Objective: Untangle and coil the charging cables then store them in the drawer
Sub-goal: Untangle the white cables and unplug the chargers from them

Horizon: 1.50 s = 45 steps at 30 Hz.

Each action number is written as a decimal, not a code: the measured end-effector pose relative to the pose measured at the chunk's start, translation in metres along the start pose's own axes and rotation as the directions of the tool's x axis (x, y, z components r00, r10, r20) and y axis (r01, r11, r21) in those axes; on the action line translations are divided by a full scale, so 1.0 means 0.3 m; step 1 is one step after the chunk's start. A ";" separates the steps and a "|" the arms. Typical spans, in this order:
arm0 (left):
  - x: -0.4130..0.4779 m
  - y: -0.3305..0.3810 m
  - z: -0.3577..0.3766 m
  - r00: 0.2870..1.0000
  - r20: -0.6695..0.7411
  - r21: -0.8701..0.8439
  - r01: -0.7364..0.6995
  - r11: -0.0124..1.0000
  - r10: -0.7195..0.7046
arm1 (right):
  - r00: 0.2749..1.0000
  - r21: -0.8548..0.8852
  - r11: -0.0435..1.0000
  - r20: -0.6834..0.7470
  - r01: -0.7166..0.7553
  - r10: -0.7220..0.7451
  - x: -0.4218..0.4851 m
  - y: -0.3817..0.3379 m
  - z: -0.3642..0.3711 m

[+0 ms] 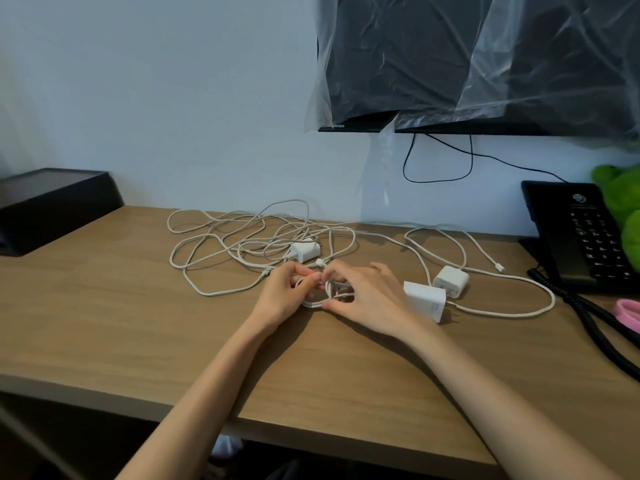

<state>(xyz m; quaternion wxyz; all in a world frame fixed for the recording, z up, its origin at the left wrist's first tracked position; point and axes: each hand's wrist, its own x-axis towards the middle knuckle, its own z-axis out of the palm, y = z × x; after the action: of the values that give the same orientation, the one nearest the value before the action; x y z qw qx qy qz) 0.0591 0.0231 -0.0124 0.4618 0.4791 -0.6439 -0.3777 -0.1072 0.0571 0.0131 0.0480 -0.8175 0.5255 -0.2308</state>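
- Tabletop (121, 323): matt wood-grain laminate, smooth.
- Cables (214, 237): off-white, matt.
- Chargers (425, 299): smooth white plastic.
- Monitor wrap (519, 57): glossy, crinkled clear plastic.

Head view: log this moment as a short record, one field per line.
left hand: pinches the cable coil
right hand: grips the same coil from its right side
tangled cables: loose heap on the desk behind the hands
charger plugs: one in the tangle, two right of the right hand
telephone: desk's right end
drawer: not in view
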 end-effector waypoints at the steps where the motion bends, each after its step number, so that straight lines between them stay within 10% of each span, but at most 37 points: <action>1: 0.000 -0.004 0.001 1.000 0.004 -0.031 0.007 0.999 -0.007 | 1.000 0.007 1.000 -0.011 -0.009 0.009 0.003 0.002 0.001; 12: 0.008 0.002 0.006 0.997 0.074 -0.151 0.033 0.988 -0.021 | 0.999 0.015 0.999 0.039 -0.028 0.028 -0.004 0.030 -0.027; 34: -0.015 0.005 -0.007 0.990 0.053 0.182 -0.137 0.974 0.129 | 0.998 -0.103 0.994 0.057 0.039 -0.033 -0.064 0.089 -0.084; 40: -0.038 -0.001 -0.001 0.889 0.210 0.574 -0.450 0.684 0.408 | 0.992 -0.089 0.994 0.102 -0.067 0.076 -0.142 0.159 -0.175; 45: -0.024 0.029 0.042 0.848 0.408 0.725 -0.525 0.445 0.337 | 0.973 -0.039 0.980 0.116 -0.197 0.200 -0.184 0.244 -0.202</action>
<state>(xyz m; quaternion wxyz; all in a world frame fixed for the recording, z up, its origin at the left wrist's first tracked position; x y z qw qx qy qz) 0.0455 0.0330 -0.0096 0.1998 0.4138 -0.8869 0.0470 -0.2133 0.0833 0.0255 0.0911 -0.7738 0.6038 -0.1684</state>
